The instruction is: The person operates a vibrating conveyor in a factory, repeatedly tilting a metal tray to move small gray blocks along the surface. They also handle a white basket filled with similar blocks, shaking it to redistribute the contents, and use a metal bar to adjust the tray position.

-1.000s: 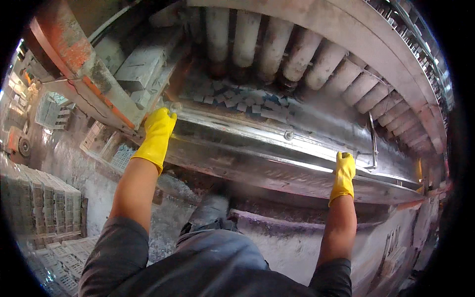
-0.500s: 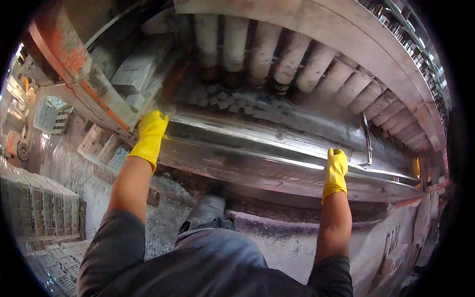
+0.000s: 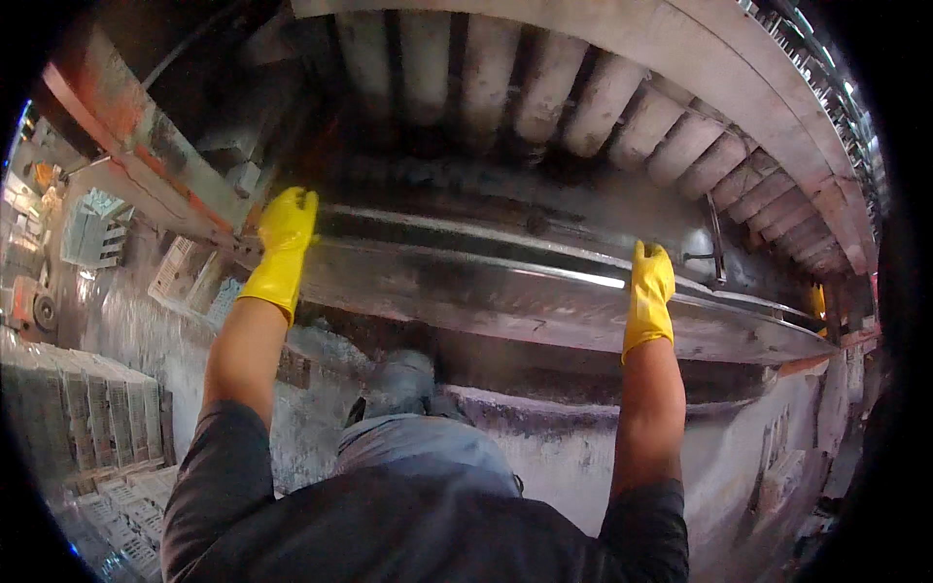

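Observation:
A long metal panel [image 3: 466,293] runs across in front of me along the lower edge of a dark machine opening. My left hand [image 3: 286,233], in a yellow rubber glove, touches the panel's left end, its fingertips slightly apart at the top edge. Farther right, my right hand [image 3: 649,284] wears a matching glove and lies against the same edge, thumb and fingers a little apart. Neither palm is visible. Behind the panel's upper edge runs a second metal strip [image 3: 466,226], with a dark slot between the two.
A row of thick grey rollers [image 3: 486,83] stands beyond the opening under a curved beam [image 3: 564,19]. A metal bracket [image 3: 717,243] sticks up on the right. Stacked pale plastic crates [image 3: 92,408] stand low on the left. An orange-edged frame post [image 3: 126,126] rises at upper left.
My hands have shifted slightly away from me, and their fingers look less curled. The slot behind the panel looks narrower, and the pale pieces inside the opening are barely visible now. The view has shifted too.

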